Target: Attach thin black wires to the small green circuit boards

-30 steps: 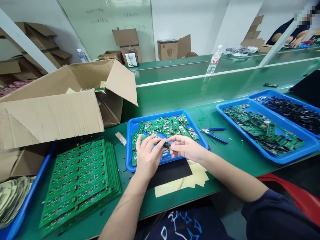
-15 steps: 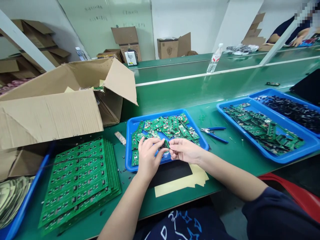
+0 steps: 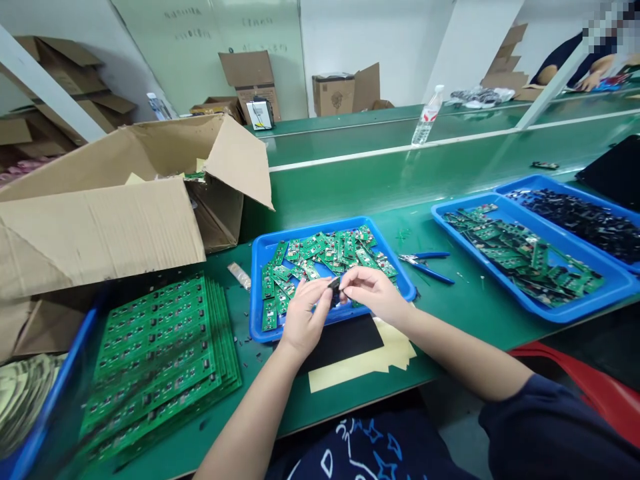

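Over the near edge of a blue tray [image 3: 256, 293], my left hand [image 3: 306, 315] and my right hand [image 3: 376, 293] meet. Their fingertips pinch a small circuit board [image 3: 335, 285] from both sides. Its dark face shows now, and the fingers cover much of it. Many loose small green circuit boards [image 3: 313, 247] lie in the tray behind and around my hands. Below my wrists, a black sheet [image 3: 345, 343] lies over pale yellow paper [image 3: 345, 378] on the bench.
Blue-handled cutters [image 3: 427, 263] lie right of the tray. Farther right are a blue tray of boards [image 3: 525, 257] and one of black parts [image 3: 585, 220]. Stacked green panels [image 3: 155, 360] and a cardboard box [image 3: 100, 213] stand left. A bottle [image 3: 428, 117] and another person's arm [image 3: 595, 70] are beyond.
The board between my fingers has turned from its green side to a dark face. My right hand has come up slightly and curled more; my left has shifted a little to the right.
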The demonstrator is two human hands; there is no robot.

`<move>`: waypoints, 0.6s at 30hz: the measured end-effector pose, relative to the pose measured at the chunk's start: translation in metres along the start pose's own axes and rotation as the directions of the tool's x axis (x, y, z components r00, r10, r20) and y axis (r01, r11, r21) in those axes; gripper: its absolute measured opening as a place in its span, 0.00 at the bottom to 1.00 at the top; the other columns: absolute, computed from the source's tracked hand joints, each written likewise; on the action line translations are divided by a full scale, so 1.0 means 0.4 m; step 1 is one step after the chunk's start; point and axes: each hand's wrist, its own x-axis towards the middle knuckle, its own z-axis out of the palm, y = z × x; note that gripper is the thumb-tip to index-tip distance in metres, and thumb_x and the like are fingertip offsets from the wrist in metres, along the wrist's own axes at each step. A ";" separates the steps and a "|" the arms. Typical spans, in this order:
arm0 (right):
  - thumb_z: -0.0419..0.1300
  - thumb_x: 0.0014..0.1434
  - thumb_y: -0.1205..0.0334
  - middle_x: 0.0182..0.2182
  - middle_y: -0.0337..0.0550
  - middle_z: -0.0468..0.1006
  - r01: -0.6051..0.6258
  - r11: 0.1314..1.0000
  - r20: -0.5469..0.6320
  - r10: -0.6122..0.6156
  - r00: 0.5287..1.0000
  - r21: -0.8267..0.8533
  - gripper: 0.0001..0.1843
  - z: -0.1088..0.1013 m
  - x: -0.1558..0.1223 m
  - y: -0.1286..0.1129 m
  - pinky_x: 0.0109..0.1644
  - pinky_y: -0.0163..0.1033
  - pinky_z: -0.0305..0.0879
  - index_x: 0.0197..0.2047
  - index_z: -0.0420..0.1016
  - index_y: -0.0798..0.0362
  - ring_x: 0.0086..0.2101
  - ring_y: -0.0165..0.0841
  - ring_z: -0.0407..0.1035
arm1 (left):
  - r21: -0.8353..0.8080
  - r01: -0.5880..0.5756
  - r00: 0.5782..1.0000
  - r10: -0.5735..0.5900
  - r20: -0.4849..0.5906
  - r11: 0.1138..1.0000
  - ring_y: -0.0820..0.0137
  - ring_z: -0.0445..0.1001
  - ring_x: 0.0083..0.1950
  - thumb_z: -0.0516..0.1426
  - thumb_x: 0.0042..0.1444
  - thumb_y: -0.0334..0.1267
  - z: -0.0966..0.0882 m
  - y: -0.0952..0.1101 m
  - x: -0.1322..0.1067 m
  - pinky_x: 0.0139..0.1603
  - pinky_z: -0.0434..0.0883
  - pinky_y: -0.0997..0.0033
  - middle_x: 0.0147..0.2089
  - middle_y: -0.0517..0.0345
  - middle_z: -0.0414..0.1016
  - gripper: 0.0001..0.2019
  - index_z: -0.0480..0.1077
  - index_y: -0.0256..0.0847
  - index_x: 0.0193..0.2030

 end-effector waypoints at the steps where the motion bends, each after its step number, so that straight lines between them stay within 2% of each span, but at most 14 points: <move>1: 0.59 0.52 0.66 0.29 0.39 0.75 0.063 0.998 -0.016 -0.063 0.998 -0.016 0.04 -0.006 -0.001 -0.007 0.37 0.39 0.72 0.34 0.71 0.53 0.31 0.29 0.72 | -0.047 0.056 0.998 -0.058 -0.030 0.997 0.64 0.72 0.41 0.49 0.58 0.43 -0.004 0.003 0.000 0.53 0.63 0.59 0.34 0.55 0.76 0.15 0.75 0.41 0.33; 2: 0.59 0.53 0.64 0.36 0.43 0.75 0.121 0.992 -0.037 -0.123 0.992 -0.041 0.08 -0.011 -0.001 -0.013 0.40 0.41 0.72 0.39 0.71 0.52 0.36 0.32 0.73 | -0.086 0.103 0.993 -0.108 -0.053 0.991 0.65 0.72 0.36 0.49 0.58 0.44 -0.008 0.005 0.001 0.46 0.67 0.64 0.29 0.57 0.74 0.16 0.74 0.39 0.31; 4: 0.58 0.54 0.62 0.52 0.47 0.67 0.208 0.970 -0.066 -0.217 0.974 -0.122 0.18 -0.018 -0.003 -0.021 0.46 0.44 0.71 0.50 0.67 0.47 0.47 0.36 0.70 | -0.130 0.162 0.982 -0.172 -0.073 0.978 0.69 0.67 0.29 0.49 0.57 0.45 -0.014 0.009 0.002 0.36 0.67 0.70 0.23 0.60 0.68 0.17 0.72 0.38 0.26; 6: 0.59 0.55 0.61 0.57 0.47 0.61 0.269 0.934 -0.018 -0.281 0.960 -0.236 0.28 -0.018 -0.007 -0.020 0.49 0.45 0.70 0.59 0.59 0.42 0.50 0.37 0.67 | -0.144 0.174 0.981 -0.184 -0.060 0.974 0.72 0.64 0.26 0.50 0.56 0.45 -0.015 0.011 0.003 0.31 0.64 0.73 0.21 0.61 0.64 0.17 0.70 0.37 0.24; 8: 0.59 0.55 0.63 0.51 0.46 0.68 0.333 0.878 0.061 -0.333 0.941 -0.344 0.33 -0.010 -0.010 -0.011 0.49 0.45 0.70 0.62 0.53 0.42 0.47 0.35 0.68 | -0.160 0.182 0.981 -0.190 -0.035 0.970 0.73 0.62 0.25 0.51 0.54 0.45 -0.012 0.013 0.005 0.29 0.63 0.74 0.21 0.62 0.63 0.16 0.69 0.37 0.22; 11: 0.56 0.57 0.65 0.37 0.41 0.75 0.386 0.815 0.085 -0.390 0.917 -0.432 0.31 0.002 -0.012 0.008 0.46 0.43 0.72 0.63 0.53 0.45 0.38 0.31 0.71 | -0.171 0.194 0.980 -0.198 -0.002 0.966 0.74 0.60 0.23 0.52 0.53 0.46 -0.005 0.015 0.005 0.26 0.62 0.75 0.19 0.63 0.62 0.17 0.68 0.38 0.20; 14: 0.55 0.58 0.65 0.35 0.41 0.75 0.377 0.821 0.055 -0.392 0.918 -0.428 0.29 0.005 -0.009 0.018 0.43 0.40 0.72 0.62 0.54 0.47 0.35 0.30 0.71 | -0.177 0.197 0.980 -0.197 0.014 0.964 0.73 0.61 0.23 0.51 0.54 0.48 0.001 0.016 0.004 0.26 0.62 0.75 0.19 0.62 0.63 0.18 0.69 0.37 0.21; 18: 0.56 0.57 0.64 0.36 0.41 0.74 0.334 0.874 0.088 -0.324 0.942 -0.354 0.30 0.002 -0.001 0.008 0.41 0.38 0.73 0.62 0.54 0.48 0.35 0.30 0.71 | -0.178 0.157 0.988 -0.155 0.026 0.971 0.70 0.68 0.28 0.51 0.56 0.49 0.000 0.019 0.005 0.32 0.66 0.73 0.23 0.59 0.70 0.18 0.71 0.37 0.25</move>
